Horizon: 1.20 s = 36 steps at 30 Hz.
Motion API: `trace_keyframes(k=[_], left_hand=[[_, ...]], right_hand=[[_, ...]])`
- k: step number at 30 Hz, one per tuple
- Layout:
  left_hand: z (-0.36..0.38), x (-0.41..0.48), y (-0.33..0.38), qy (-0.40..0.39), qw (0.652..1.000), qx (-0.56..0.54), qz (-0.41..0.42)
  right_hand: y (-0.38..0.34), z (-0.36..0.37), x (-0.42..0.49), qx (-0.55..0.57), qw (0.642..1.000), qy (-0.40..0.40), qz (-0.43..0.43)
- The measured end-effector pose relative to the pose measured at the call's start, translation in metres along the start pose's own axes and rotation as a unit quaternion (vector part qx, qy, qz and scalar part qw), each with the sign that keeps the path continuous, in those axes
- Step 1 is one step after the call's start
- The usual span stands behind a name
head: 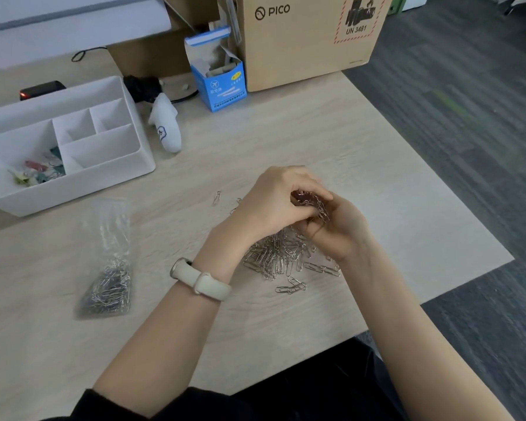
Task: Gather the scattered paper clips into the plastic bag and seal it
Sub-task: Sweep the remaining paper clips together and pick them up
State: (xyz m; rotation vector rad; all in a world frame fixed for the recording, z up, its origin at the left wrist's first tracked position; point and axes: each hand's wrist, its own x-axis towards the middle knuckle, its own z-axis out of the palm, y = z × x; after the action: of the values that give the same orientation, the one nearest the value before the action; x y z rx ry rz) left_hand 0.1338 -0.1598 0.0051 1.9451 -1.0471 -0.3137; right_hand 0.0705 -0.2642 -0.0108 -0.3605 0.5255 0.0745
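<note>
Paper clips: thin silver wire loops in a loose, tangled heap on the table, just below both hands; a few lie apart at its near edge.
Wristband: smooth cream strap with a rounded case, on the left wrist.
Left hand: raised above the heap, fingers curled round a handful of clips.
Right hand: meets the left, with fingers curled on the same handful from the other side.
Plastic bag: clear, crinkled film lying flat, well to the left of the heap; its near end is packed with clips and its far end is slack. I cannot tell if the mouth is sealed.
Stray clip: lies alone, just left of the left hand.
Table: pale wood grain; the right edge runs diagonally, with bare surface between it and the hands.
Organizer: white matte plastic with rounded corners and four compartments; coloured clips lie in the left one.
Soft toy: white and plush, beside the organizer.
Blue carton: flaps open, with an aeroplane logo; the small print is unreadable.
Cardboard box: brown, printed "PICO", with a red-hatched label reading "UN 3481".
Floor: grey striped carpet beyond the right edge of the table.
</note>
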Motion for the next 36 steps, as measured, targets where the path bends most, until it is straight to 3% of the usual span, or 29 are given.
trace_keyframes(k=[4, 7, 9, 14, 21, 27, 30, 36], left_hand=[[-0.006, 0.000, 0.005, 0.097, 0.995, -0.005, 0.036], [-0.009, -0.002, -0.003, 0.195, 0.980, 0.035, 0.007], [-0.005, 0.000, -0.018, 0.163, 0.979, 0.111, -0.041], [0.024, 0.002, -0.037, -0.051, 0.971, 0.225, -0.054], [0.015, -0.020, -0.037, -0.015, 0.973, 0.231, -0.021], [-0.005, -0.054, -0.023, -0.168, 0.935, 0.292, -0.112], [-0.005, -0.064, -0.026, -0.144, 0.949, 0.259, -0.111], [0.008, -0.068, -0.040, 0.023, 0.985, 0.152, -0.081]], right_hand=[[-0.004, -0.004, -0.002, 0.022, 1.000, -0.003, -0.013], [-0.010, -0.011, -0.004, 0.026, 0.999, 0.009, -0.033], [-0.014, -0.015, -0.006, 0.026, 0.998, 0.018, -0.049], [-0.022, -0.023, -0.011, 0.048, 0.996, 0.036, -0.071], [-0.023, -0.024, -0.012, 0.035, 0.995, 0.044, -0.078], [-0.016, -0.023, -0.012, 0.012, 0.996, 0.044, -0.081], [-0.011, -0.022, -0.012, 0.013, 0.996, 0.040, -0.075], [-0.006, -0.017, -0.014, 0.012, 0.997, 0.035, -0.064]])
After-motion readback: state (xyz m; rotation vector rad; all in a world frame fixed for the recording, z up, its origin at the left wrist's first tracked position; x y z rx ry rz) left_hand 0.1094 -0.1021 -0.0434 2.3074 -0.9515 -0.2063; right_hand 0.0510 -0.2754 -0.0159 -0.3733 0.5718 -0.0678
